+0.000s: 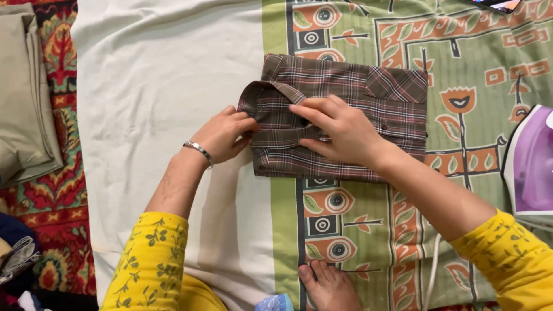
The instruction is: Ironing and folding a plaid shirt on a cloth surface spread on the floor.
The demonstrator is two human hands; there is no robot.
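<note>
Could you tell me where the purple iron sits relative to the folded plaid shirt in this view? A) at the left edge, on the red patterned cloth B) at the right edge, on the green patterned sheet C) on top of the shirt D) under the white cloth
B: the purple iron stands at the picture's right edge on the green patterned sheet, apart from the folded plaid shirt.

Single head view — looks steeply down, close over work surface.

a dark phone screen pokes in at the top edge, partly cut off
</note>
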